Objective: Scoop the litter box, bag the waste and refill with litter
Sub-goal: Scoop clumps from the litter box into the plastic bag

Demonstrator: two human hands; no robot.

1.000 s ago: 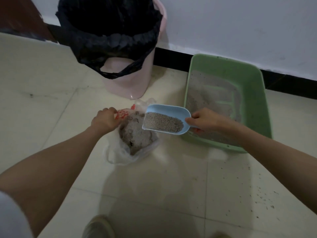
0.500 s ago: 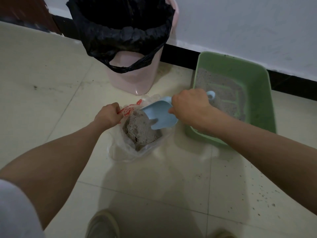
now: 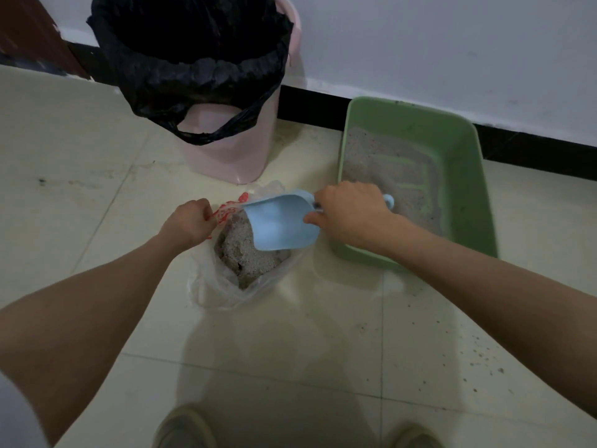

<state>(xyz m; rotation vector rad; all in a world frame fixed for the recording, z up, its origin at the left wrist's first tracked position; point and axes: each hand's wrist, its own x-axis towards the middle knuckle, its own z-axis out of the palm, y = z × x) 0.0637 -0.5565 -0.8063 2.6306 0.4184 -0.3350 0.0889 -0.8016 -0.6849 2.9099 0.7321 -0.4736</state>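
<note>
Item: blue plastic litter scoop (image 3: 281, 223). Held by the right hand (image 3: 350, 213), fingers curled round the handle, whose looped end shows just past the knuckles on the far side. Long axis runs from the hand toward the person's left; the bowl is turned over, its underside up and its mouth pointing down into the bag. No litter is visible on it; the inside cannot be seen.

Item: clear plastic bag with red print (image 3: 226, 279). Stands on the tiled floor (image 3: 97, 195) directly under the scoop's bowl, to the left of the right hand. Holds a grey mound of used litter (image 3: 245, 253). The left hand (image 3: 190, 221) pinches the bag's printed rim, fingers closed on the plastic, holding the mouth open and up.

Item: green litter box (image 3: 462, 163). Lies to the right of the right hand and beyond it, its near corner beneath the wrist. A thin litter layer remains, with bare green streaks.

Item: pink bin with black liner (image 3: 206, 69). Beyond both hands, apart from the bag.

Pose: both forearms reach forward and converge on the bag; the right wrist is rolled inward.

Judgement: the tipping step is in hand. The next scoop would turn on swinging the bowl rightward into the box, nearest the right hand. Spilled grains on the floor suggest keeping the bowl over the bag's mouth while it turns upright.
</note>
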